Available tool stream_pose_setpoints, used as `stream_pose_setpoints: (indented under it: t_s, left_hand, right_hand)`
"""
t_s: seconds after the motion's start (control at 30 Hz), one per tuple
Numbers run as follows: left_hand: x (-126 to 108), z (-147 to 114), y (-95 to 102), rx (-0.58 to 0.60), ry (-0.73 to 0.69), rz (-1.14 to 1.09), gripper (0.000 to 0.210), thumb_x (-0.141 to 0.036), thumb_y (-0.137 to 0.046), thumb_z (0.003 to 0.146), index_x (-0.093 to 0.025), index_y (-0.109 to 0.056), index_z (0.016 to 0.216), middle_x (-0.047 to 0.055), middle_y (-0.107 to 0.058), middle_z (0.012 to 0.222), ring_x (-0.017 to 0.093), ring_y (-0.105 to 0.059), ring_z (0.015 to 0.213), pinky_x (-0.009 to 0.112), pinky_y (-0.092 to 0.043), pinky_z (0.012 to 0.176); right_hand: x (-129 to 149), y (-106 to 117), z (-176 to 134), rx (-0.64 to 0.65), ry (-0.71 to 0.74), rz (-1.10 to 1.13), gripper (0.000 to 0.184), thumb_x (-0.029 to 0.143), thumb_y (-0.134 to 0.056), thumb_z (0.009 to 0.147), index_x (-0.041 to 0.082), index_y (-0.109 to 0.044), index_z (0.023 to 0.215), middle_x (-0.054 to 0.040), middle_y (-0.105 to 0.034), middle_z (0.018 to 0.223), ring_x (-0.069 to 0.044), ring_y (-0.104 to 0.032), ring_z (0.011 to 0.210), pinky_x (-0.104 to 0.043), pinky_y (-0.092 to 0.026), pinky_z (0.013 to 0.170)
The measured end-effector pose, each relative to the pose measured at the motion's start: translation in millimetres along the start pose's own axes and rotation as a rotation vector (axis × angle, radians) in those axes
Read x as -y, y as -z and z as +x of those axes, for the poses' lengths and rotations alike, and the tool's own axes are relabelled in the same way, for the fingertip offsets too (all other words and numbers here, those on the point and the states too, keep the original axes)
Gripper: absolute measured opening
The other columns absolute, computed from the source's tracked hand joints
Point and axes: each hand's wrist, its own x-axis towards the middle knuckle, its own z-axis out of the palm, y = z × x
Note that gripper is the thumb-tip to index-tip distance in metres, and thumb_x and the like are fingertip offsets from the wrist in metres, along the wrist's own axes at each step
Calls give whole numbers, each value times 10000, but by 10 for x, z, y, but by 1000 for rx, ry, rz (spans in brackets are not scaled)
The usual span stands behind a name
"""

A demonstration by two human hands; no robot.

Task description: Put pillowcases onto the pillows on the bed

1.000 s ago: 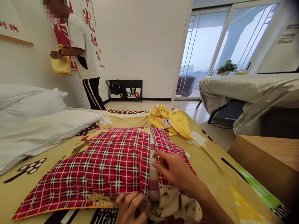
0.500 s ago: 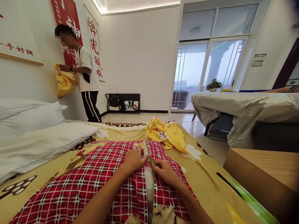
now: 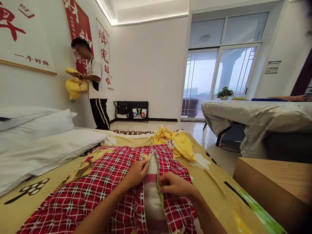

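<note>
A red plaid fabric cover point(image 3: 104, 178) with a cartoon animal print lies spread over the bed in front of me. A long slit runs down it, and a whitish inner piece with a pink band point(image 3: 151, 178) shows through. On the slit's left side, my left hand point(image 3: 136, 173) is closed, pinching the cover's edge. Across from it, my right hand point(image 3: 175, 184) has its thumb and fingers closed on the other edge, which carries a green strip point(image 3: 159, 187). The fingertips of both hands are partly hidden by the fabric folds.
A crumpled yellow cloth point(image 3: 182, 148) lies beyond the cover on the bed sheet point(image 3: 214, 185). White pillows point(image 3: 48, 136) are at left. A person point(image 3: 97, 74) stands by the wall holding yellow fabric. A wooden box-like piece point(image 3: 275, 175) and a plastic-covered table point(image 3: 255, 110) are at right.
The two edges have moved apart and the slit is wider, showing more of the inner piece. My hands are farther apart. The view has tilted up slightly.
</note>
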Motion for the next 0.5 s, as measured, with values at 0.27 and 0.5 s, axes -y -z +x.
stream_pose_setpoints:
  t_s: [0.27, 0.5]
  left_hand:
    - [-623, -753, 497, 162, -208, 376, 217, -188, -423, 869, -178, -569, 708, 28, -647, 646, 134, -501, 528, 276, -247, 530]
    - [-709, -1096, 461, 250, -519, 307, 269, -176, -485, 889, -170, -555, 629, -39, -545, 486, 63, -348, 385, 247, -162, 409]
  right_hand:
    - [345, 116, -305, -558, 170, 60, 352, 468, -563, 841, 156, -632, 989, 26, -598, 642, -79, -494, 477, -205, -410, 468]
    - [720, -380, -444, -1073, 430, -778, 450, 433, -594, 854, 142, -582, 1197, -96, -710, 948, -198, -673, 789, -315, -550, 675]
